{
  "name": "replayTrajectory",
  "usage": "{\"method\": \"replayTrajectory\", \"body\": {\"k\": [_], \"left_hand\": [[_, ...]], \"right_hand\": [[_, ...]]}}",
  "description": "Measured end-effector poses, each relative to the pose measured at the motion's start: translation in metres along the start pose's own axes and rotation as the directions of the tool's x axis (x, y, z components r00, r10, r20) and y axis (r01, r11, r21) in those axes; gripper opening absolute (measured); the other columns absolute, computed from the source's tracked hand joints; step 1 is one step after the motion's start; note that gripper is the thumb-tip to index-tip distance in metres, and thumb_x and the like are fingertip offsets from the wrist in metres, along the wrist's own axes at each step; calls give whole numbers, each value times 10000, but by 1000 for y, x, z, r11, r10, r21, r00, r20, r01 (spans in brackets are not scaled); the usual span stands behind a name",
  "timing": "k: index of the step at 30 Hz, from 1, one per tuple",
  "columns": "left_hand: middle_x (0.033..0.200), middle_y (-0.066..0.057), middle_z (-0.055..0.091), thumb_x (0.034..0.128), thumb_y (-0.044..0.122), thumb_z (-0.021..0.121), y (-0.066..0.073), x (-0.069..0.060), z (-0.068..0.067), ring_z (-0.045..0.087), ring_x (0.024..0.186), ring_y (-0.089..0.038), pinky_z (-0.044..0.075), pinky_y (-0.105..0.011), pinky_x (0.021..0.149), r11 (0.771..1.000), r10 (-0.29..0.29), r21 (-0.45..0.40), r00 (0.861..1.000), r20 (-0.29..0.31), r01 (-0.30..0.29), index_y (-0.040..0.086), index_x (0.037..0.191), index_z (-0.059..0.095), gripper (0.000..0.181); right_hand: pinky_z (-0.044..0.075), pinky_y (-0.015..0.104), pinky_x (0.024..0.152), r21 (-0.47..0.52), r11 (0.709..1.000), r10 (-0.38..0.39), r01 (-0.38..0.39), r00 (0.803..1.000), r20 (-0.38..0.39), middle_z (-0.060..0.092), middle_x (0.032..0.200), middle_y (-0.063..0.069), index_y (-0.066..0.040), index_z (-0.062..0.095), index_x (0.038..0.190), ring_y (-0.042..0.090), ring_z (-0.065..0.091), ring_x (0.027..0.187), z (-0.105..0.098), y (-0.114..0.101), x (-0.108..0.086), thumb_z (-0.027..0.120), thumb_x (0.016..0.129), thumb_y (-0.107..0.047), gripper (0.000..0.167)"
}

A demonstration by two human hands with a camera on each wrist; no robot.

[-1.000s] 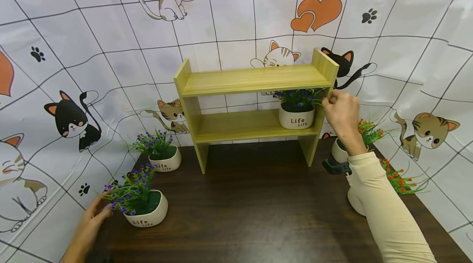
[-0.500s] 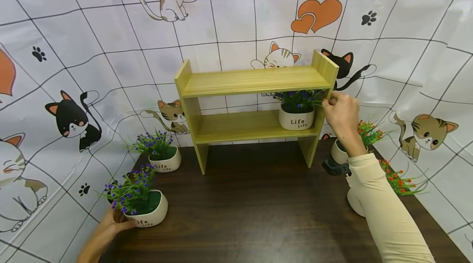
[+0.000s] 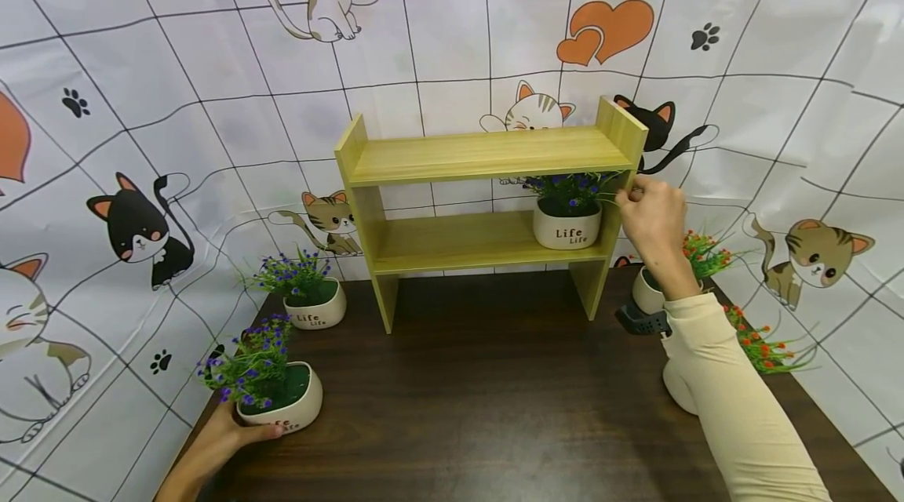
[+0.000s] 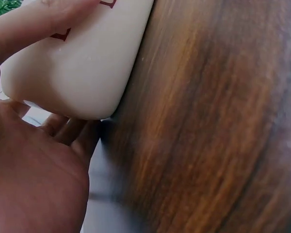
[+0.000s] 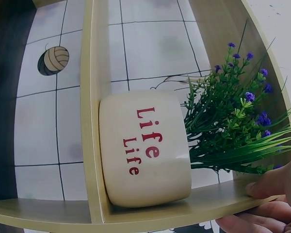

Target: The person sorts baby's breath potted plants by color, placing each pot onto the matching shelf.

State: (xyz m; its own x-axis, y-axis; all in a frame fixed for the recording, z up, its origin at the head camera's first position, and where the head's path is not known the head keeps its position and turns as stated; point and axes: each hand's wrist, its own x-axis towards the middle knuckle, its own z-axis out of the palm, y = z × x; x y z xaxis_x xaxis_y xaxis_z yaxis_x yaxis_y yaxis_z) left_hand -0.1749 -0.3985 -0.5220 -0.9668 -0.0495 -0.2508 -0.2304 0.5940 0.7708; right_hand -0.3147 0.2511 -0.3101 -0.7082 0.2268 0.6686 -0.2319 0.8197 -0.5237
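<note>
At the table's left, my left hand holds a white flowerpot of artificial purple flowers. Its thumb lies across the lettered front, and its fingers reach behind the pot; their tips are partly hidden. The pot stands on the table. On the right, my right hand grips the right side panel of a light wooden two-tier shelf, thumb inside and fingers outside. Beside that panel, on the lower tier, sits another white pot of purple flowers, marked "Life".
Behind the held pot stands a further purple-flowered pot. Two white pots with orange-red flowers, one at the back and one nearer, are partly hidden by my right arm. A cat-print wall covering surrounds the dark wooden table.
My left hand has moved right from the flowers' left side down to the pot, and its thumb has come onto the pot's front. The right hand stays on the shelf panel.
</note>
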Motion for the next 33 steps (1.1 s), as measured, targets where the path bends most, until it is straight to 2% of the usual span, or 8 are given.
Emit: {"method": "replayTrajectory", "body": {"k": [7, 12, 22, 25, 28, 30, 33], "left_hand": [[1581, -234, 510, 878, 280, 895, -2, 0, 5, 511, 1100, 167, 415, -127, 929, 998, 51, -21, 998, -44, -52, 41, 1643, 282, 1009], [1547, -216, 538, 866, 254, 904, -4, -1, 7, 535, 1092, 161, 414, -110, 912, 995, 82, -43, 994, -74, -85, 58, 1625, 320, 977], [1624, -232, 459, 875, 355, 899, -5, 2, 6, 476, 1121, 140, 409, -163, 967, 1000, 2, -6, 997, -78, -2, 60, 1672, 224, 1085], [1636, -242, 442, 861, 365, 911, -3, 2, 7, 507, 1216, 42, 402, -236, 1036, 1000, -10, 1, 996, -91, 10, 50, 1677, 212, 1120], [1638, -281, 418, 852, 372, 917, 0, 3, 8, 526, 1370, -214, 396, -416, 1145, 1000, -17, -6, 995, -95, 17, 15, 1675, 190, 1155], [1632, -316, 400, 848, 388, 915, 5, 4, 8, 475, 1442, -374, 365, -549, 1184, 1000, -20, -9, 995, -94, 19, -15, 1669, 173, 1178], [1625, -341, 396, 842, 396, 918, 12, 5, 9, 435, 1473, -453, 335, -622, 1208, 1000, -16, -22, 996, -91, 14, -29, 1666, 169, 1192]], "right_hand": [[561, 598, 763, 1, 1000, 8, -8, 1000, 4, 783, 884, 258, 91, 791, 1106, 485, 759, 822, 0, 1, -1, 615, 977, -36, 253], [561, 612, 785, 3, 1000, 7, -7, 1000, 10, 780, 887, 267, 92, 791, 1109, 499, 753, 835, 1, 1, 0, 607, 979, -36, 259], [564, 599, 762, 13, 1000, 6, -6, 1000, 11, 778, 898, 277, 105, 785, 1106, 499, 755, 833, 1, 1, 0, 604, 984, -27, 255], [558, 593, 744, 12, 1000, 7, -8, 1000, 9, 781, 899, 269, 97, 790, 1099, 496, 755, 830, 1, 1, 0, 604, 982, -30, 254], [552, 591, 730, 9, 1000, 9, -9, 1000, 10, 782, 893, 265, 90, 794, 1092, 494, 753, 821, 1, 1, 0, 605, 983, -38, 253], [553, 587, 727, 7, 1000, 10, -10, 1000, 11, 782, 888, 266, 89, 794, 1092, 491, 752, 814, 1, 1, 0, 607, 987, -41, 251], [556, 598, 748, 9, 1000, 14, -14, 1000, 12, 780, 902, 274, 91, 792, 1096, 497, 752, 826, 1, 2, 0, 609, 993, -50, 254]]}}
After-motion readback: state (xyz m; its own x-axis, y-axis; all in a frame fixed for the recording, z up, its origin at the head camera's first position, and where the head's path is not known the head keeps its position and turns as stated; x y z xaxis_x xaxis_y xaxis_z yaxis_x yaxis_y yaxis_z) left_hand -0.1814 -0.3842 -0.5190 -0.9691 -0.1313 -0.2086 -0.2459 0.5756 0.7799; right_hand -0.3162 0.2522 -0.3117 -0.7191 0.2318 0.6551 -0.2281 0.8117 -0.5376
